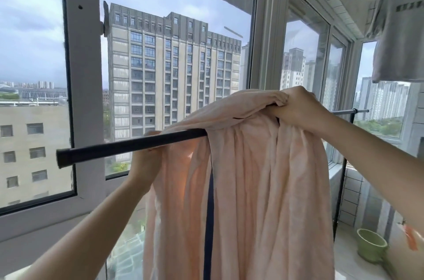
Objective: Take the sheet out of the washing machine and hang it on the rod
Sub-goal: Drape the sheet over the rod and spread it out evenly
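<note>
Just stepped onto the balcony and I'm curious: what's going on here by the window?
A person is hanging a pale pink fabric sheet over a dark horizontal metal rod in front of the window. The right hand grips a bunched part of the sheet at the top, above the rod. The left hand is at the rod beside the sheet's hanging edge. Most of the sheet already drapes down from the rod, still bunched rather than spread. A grey T-shirt hangs nearby.

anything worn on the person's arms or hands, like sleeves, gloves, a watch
Nothing shows. Both forearms are bare up to the frame edge, with no sleeve in view. The left hand and right hand have no gloves, and no watch, bracelet or ring is visible. The left hand's fingers are partly hidden behind the rod.
</note>
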A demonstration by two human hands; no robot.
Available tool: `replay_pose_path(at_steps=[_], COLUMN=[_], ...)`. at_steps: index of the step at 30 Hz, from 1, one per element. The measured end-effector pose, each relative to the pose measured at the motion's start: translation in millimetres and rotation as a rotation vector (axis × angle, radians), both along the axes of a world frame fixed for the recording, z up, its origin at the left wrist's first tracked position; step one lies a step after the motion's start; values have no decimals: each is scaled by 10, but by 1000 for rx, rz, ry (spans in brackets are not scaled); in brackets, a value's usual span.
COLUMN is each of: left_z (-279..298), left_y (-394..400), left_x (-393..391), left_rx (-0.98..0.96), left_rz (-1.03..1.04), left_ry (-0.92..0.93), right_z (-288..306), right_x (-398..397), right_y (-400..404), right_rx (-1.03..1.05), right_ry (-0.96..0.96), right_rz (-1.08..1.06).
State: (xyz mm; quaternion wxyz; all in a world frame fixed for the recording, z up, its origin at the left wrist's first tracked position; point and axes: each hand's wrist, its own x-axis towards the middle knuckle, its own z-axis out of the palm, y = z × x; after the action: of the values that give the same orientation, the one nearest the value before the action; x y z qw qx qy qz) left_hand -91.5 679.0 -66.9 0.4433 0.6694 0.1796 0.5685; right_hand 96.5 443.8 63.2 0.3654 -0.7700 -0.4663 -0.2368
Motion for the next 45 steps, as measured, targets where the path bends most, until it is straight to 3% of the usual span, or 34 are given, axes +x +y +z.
replay_pose_path(at_steps=[3,5,10,12,15,17,19,21,25,28,31,33,35,37,39,42,45], left_z=[129,154,102,109,124,122,107,86,123,228,341,314,255,210,162,64,12], left_y=[-13,-51,-181,-219,-227,-217,-171,-102,13,9,-105,-157,-153,-169,-186,-327,-467], left_x=[-17,-6,209,316,414,418,422,418,397,263,178,215,242,197,178,175,220], left_rx=[-60,-122,87,118,170,137,38,-78,-101,-24,203,290,217,92,-25,-133,-144], left_rz=[-346,-426,-292,-272,-403,-473,-482,-468,-404,-449,-458,-173,-68,-207,-364,-460,-388], left_ry=[104,231,487,495,492,473,436,372,322,356,592,733,614,488,501,538,578], right_z=[-14,-88,-447,-571,-745,-835,-876,-873,-785,-631,-546,-597,-686,-786,-860,-942,-971], right_x=[-49,-53,-22,-8,32,46,83,71,54,64,-22,-49,-82,-150,-245,-358,-433], right_y=[-47,-49,74,146,220,229,204,129,-40,-133,-186,-171,-149,-124,-87,1,55], right_rx=[-127,-265,-442,-432,-314,-208,-107,-50,-87,-173,-295,-288,-233,-163,-101,-62,-120], right_ry=[106,89,106,170,468,668,749,761,725,509,470,582,714,871,968,983,901], right_rz=[-54,-154,-182,-132,15,99,127,148,169,136,80,101,172,290,355,405,408])
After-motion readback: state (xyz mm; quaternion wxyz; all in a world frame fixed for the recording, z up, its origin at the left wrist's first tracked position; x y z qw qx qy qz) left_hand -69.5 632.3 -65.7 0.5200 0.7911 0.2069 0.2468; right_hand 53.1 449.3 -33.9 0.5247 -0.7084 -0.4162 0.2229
